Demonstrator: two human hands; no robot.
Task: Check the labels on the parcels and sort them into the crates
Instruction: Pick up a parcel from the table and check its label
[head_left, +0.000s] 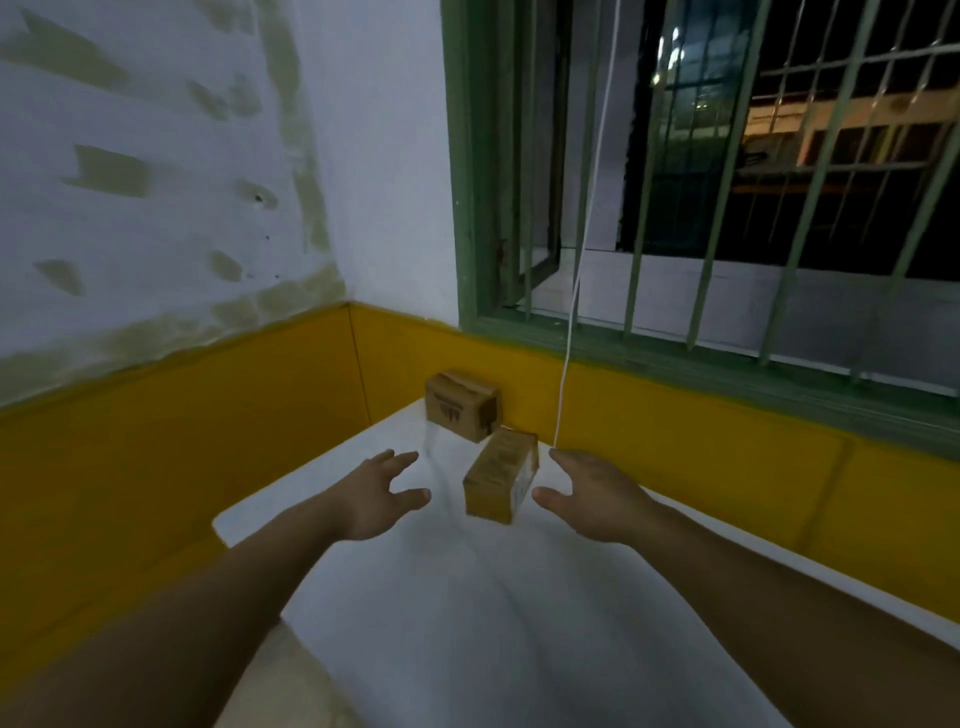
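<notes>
Parcels lie on the white table (467, 597) near the corner: the nearer parcel (501, 475) sits between both hands, untouched, and a second parcel (462, 402) rests behind it against the yellow wall. The left hand (382, 493) and right hand (589, 493) are spread wide, empty. The nearer parcel is best clasped by its long sides and turned label-up — print is too blurred to be read. No crates are in view, so their contents cannot be told.

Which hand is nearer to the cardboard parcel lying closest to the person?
Right. The right hand hovers open just right of the near parcel; the left hand is open farther off on its left.
</notes>
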